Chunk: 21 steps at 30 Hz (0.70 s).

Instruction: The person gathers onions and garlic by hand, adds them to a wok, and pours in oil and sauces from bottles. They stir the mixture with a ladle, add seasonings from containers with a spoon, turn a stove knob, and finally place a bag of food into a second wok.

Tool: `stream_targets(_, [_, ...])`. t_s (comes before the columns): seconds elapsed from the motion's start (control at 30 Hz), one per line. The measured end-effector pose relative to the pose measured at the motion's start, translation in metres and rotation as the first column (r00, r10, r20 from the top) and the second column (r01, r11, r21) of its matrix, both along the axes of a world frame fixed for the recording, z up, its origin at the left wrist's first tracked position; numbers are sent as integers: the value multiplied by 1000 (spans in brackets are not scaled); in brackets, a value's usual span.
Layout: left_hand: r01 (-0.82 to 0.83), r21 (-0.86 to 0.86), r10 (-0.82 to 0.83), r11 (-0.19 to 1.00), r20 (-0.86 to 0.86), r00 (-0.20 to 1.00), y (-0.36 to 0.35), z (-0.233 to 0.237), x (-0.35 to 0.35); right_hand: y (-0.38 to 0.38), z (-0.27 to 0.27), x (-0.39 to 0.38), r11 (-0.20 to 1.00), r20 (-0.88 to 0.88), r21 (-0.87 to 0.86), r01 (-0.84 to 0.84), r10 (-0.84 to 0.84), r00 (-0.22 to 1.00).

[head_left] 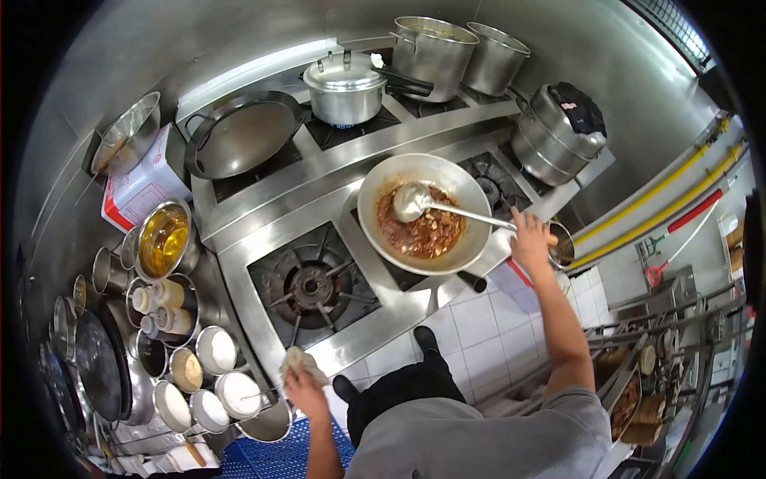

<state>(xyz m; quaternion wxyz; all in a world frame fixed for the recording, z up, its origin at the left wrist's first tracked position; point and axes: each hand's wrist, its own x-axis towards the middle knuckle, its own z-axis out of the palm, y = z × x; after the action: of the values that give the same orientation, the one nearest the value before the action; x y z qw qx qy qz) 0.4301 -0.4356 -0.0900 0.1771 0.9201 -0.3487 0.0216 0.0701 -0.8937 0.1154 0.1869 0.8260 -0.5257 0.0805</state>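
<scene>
My right hand (530, 239) is closed around the handle of a long metal ladle (412, 203). The ladle's round bowl rests in a reddish-brown sauce (423, 241) with small pieces in it. That sauce lies at the bottom of a wide wok (378, 177) on the right front burner, its dark handle pointing toward me. Down at the left, by the stove's front edge, my left hand (304, 393) grips a beige cloth (305, 363). Metal containers of white powder (238, 394) stand just left of that hand.
Left of the wok is a bare burner (311, 287). Behind stand a dark wok (246, 137), a pressure cooker (345, 96) over a blue flame, and tall pots (435, 60). A bowl of yellow oil (165, 239) and squeeze bottles (169, 294) are at left.
</scene>
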Motion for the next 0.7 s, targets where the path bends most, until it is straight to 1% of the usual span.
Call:
stream_targets(0.03, [-37,-19,38,999,83,996,-6,4,-3,-27,-13,-34,995,-216,77,66,-48,975])
stream_targets(0.07, [-148,43,142,988,115,983,-15,-2,-7,-50,-28,-67,992,-310,123,-31,68,948])
stream_targets(0.1, [-215,43,206,976,163,965,-23,-14,-6,-75,-33,-77,915,-239,402,32,71,968])
stream_targets(0.13, [-269,10,261,963,214,941,-31,-18,-11,-100,-40,-84,754,-182,653,78,56,982])
stream_targets(0.2, [-436,29,386,899,418,823,-85,57,-57,-101,-37,-86,738,-49,662,-131,217,975])
stream_targets(0.27, [-422,-141,441,896,153,885,-119,67,-96,-76,-11,-70,617,68,753,-229,272,960])
stream_targets(0.3, [-423,-219,437,879,16,900,-129,72,-117,-69,-16,-78,520,192,800,-300,252,948])
stream_targets(0.33, [-392,-338,383,856,-96,919,-145,53,-143,-59,-19,-88,417,310,829,-372,211,927])
stream_targets(0.37, [-515,-352,255,782,-573,779,-179,78,-173,-57,-3,-91,291,263,913,-285,114,958])
stream_targets(0.4, [-549,-381,35,744,-798,601,-195,74,-198,-54,27,-91,158,200,967,-202,32,979])
stream_targets(0.43, [-637,-190,-37,747,-969,246,-225,102,-220,-54,51,-95,16,121,993,-121,-37,992])
stream_targets(0.47, [-622,-140,-138,770,-989,52,-246,117,-240,-60,67,-106,14,101,995,-100,-63,993])
stream_targets(0.5, [-620,-113,-283,776,-942,-182,-261,112,-252,-68,79,-121,10,82,997,-82,-90,993])
stream_targets(0.53, [-667,8,-303,745,-886,-350,-283,127,-260,-75,84,-133,4,66,998,-66,-119,991])
stream_targets(0.57, [-709,80,-373,700,-807,-459,-301,143,-264,-80,82,-140,122,105,987,-100,-30,994])
stream_targets(0.63, [-739,127,-501,662,-659,-561,-329,155,-267,-84,74,-154,345,160,917,-201,142,977])
stream_targets(0.67, [-749,150,-563,646,-569,-599,-334,158,-271,-86,62,-155,362,197,903,-230,128,972])
stream_targets(0.7, [-759,155,-600,633,-521,-607,-335,153,-275,-88,39,-149,381,236,887,-261,113,965])
